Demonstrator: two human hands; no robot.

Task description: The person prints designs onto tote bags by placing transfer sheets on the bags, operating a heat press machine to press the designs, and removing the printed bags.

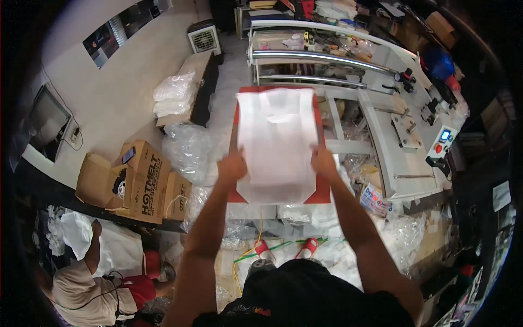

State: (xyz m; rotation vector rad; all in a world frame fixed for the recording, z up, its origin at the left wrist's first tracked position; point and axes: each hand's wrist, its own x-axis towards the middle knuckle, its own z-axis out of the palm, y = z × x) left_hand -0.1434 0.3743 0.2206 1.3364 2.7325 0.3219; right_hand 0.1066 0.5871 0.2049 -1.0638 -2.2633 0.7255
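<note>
A white, semi-translucent sheet [277,133] with a folded-looking upper part lies over a red board [305,197] in front of me. My left hand [232,166] is closed on the sheet's left edge. My right hand [322,162] is closed on its right edge, at about the same height. Both forearms reach up from the lower edge. The red board shows around the sheet's sides and lower edge; what holds it up is mostly hidden.
A white machine [404,174] with rollers and a control box fills the right and back. Cardboard boxes [147,201] stand at left, near bagged plastic [182,150] and a bench [177,120] carrying packs. A co-worker [76,289] is at lower left. Scraps lie underfoot.
</note>
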